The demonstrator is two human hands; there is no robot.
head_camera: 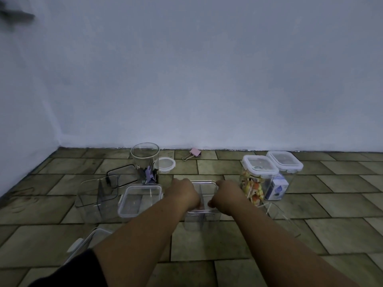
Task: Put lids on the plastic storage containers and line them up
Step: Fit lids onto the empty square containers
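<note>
Both hands, left hand [183, 192] and right hand [227, 193], curled down pressing a clear lid [204, 184] onto the middle container [202, 219]; press evenly at all corners until seated.

We record a tiled floor [342, 230] bearing all items. At 12 o'clock a pink binder clip [194, 152] lies by the wall. At 11, an open round jar [145, 162] stands just beside a round lid [166, 164]. At 1, two lidded containers [260, 179] stand touching. At 9, an open clear container [97, 197] stands near a lidded one [141, 199].
</note>
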